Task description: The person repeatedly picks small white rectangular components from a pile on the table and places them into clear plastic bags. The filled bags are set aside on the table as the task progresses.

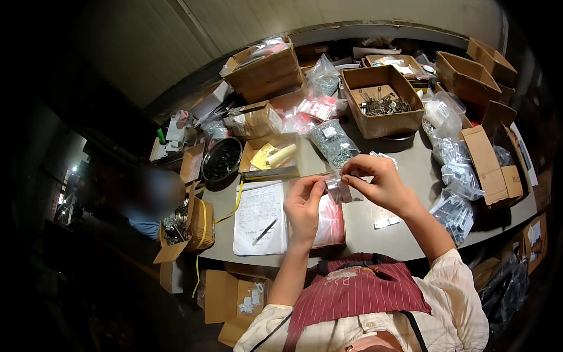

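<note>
A small clear plastic bag [336, 189] is held up over the near part of the table, between my two hands. My left hand [304, 204] pinches its left side between thumb and fingers. At the bag's upper right edge, the fingertips of my right hand [378, 183] are closed; whether a small part is also in them is hidden. Below the bag stands a box of clear bags with red edges [329, 223]. To the right of it a small metal piece [387, 223] lies on the table [366, 240].
An open notebook [258, 226] with a pen [265, 232] lies to the left. Behind are a black bowl [221, 159], a bag of small metal parts [334, 142] and a carton of metal pieces [382, 120]. Filled bags [454, 214] line the right side. A blurred person [151, 196] is at far left.
</note>
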`<state>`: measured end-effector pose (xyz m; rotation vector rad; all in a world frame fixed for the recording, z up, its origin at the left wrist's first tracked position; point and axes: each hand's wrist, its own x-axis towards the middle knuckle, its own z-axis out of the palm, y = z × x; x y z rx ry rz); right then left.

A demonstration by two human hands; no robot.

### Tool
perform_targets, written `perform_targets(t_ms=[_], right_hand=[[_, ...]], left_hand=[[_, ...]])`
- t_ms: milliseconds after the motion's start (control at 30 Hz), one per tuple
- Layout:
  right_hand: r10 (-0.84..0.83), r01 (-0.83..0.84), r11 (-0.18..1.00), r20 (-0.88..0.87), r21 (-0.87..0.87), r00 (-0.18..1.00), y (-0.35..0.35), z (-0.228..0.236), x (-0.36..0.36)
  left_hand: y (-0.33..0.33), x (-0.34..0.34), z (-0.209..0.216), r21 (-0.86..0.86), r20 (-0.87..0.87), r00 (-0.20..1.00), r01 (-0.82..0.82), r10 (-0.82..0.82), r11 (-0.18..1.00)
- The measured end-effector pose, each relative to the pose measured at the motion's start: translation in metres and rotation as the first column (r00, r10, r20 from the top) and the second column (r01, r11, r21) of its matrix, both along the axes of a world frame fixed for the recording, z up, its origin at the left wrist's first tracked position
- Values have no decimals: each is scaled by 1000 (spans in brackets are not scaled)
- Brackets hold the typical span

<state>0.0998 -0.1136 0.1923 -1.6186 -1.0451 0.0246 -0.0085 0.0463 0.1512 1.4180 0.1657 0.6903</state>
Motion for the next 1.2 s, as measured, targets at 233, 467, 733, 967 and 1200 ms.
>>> perform_targets(t_ms=[233,467,733,967,1200], right_hand=[[89,-78,995,214,-55,973,11,-23,-7],[111,-63,991,452,-120,885,23,-26,-15],[261,-189,965,572,-183,778,45,-31,-19],[427,-377,904,422,-200,800,83,-39,-42],[426,-372,846,65,-381,902,111,-116,-67]], left_hand=[[-1,-2,-3,585,106,978,-209,182,783],[5,-16,2,644,106,970,-234,219,728],[36,-53,-5,264,1,970,-237,245,935],[56,-112,-31,74,-75,925,-366,371,928],[85,-239,-102,-24,-220,675,-725,704,688]])
